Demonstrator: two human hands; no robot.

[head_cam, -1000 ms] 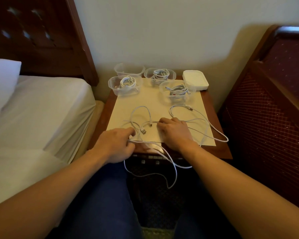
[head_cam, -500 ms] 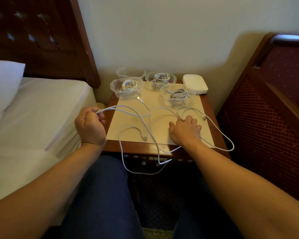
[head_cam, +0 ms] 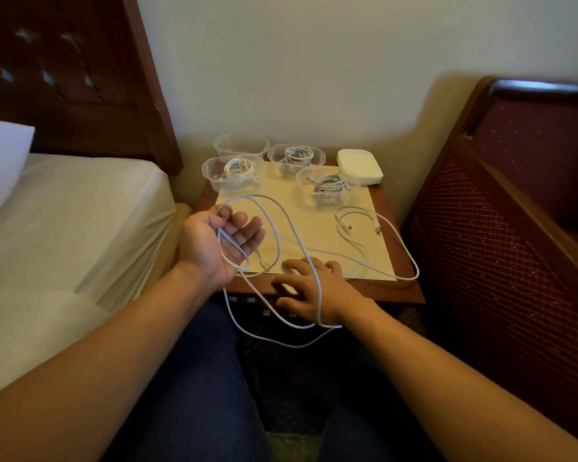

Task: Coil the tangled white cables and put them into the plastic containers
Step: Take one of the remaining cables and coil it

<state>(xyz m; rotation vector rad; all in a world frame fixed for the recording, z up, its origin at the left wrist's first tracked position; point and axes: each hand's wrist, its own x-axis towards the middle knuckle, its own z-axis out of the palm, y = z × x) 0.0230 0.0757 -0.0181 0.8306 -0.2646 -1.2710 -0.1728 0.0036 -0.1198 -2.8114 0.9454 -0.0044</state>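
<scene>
Half a second ago the left hand was a fist out over the bed; now it is back above the desk, its grip apart, palm up, the long white cable draped across it in one loose loop. So coiling has only begun. The right hand lies flat, fingers spread, at the near desk edge, where slack hangs off. One clear plastic container is empty.
</scene>
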